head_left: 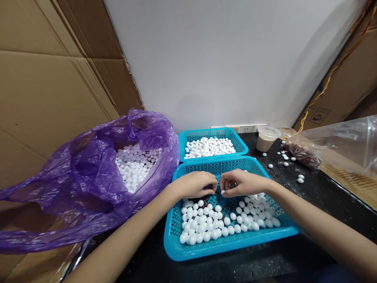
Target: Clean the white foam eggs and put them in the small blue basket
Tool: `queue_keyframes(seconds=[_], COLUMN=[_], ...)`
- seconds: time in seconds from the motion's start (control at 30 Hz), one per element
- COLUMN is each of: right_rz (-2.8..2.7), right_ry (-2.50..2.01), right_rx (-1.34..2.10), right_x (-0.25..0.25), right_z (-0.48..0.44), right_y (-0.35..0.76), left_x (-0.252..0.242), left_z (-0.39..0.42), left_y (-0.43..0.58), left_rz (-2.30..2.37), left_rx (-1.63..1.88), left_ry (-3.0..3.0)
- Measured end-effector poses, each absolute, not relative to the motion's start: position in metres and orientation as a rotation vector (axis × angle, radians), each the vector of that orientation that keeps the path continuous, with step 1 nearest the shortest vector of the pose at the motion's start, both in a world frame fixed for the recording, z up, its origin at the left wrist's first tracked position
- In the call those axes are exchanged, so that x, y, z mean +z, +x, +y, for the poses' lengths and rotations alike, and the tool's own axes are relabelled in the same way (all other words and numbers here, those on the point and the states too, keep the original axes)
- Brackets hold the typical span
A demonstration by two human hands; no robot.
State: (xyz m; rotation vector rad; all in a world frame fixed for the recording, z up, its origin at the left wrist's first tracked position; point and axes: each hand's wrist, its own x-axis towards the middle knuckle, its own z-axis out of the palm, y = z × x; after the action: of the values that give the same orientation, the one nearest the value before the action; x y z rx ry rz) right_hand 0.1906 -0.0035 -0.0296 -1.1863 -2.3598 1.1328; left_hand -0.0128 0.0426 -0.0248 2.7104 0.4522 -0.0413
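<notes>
Both hands are over the near blue basket [226, 245], which holds many small white balls [203, 224]. My right hand [240, 182] is closed, with a white ball [223, 192] pinched between thumb and fingers. Close beside it, my left hand [198, 184] has its fingers curled and pressed toward the thumb; whatever they may hold is hidden. Small reddish-brown bits lie among the balls below the hands. The balls spread along the front and both sides of the basket, while its lattice floor shows in the middle.
Behind stands a second blue basket [213, 156] of white balls. A purple plastic bag [97, 173] with more balls lies open at left. On the black counter [324, 200] at right are a lidded cup [266, 139], loose balls and a clear bag of brown bits [304, 156].
</notes>
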Motion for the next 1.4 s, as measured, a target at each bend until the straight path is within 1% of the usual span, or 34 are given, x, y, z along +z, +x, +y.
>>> queue_keyframes(seconds=[0.1,0.3,0.47,0.77,0.87,1.0,1.4], right_rz=[-2.164,-1.75,-1.505,-1.369,-1.34,-1.371,-1.429], right_ry=[-1.206,-1.169,-1.17,-1.031,-1.006,-0.972,-0.954], right_rx=[1.198,1.342,1.403,1.535,1.555,1.562,1.573], right_x=[-0.034,-0.036,-0.03,-0.032,-0.032,-0.032,-0.034], right_z=[-0.001,0.003,0.005,0.008,0.008,0.008,0.007], right_y=[0.191,0.191,0.19,0.194,0.193,0.192,0.192], left_x=[-0.025,-0.023,-0.021,-0.019,-0.02,-0.022,-0.022], left_z=[0.041,0.042,0.045,0.045,0.045,0.046,0.045], left_y=[-0.014,-0.012,-0.011,-0.011,-0.011,-0.011,-0.011], left_rz=[0.514,0.664,0.707,0.62,0.646,0.645,0.636], left_rx=[0.047,0.444,0.652,0.692,0.706,0.738,0.752], left_ry=[2.665,2.508,2.403,2.362,2.246,2.116,2.111])
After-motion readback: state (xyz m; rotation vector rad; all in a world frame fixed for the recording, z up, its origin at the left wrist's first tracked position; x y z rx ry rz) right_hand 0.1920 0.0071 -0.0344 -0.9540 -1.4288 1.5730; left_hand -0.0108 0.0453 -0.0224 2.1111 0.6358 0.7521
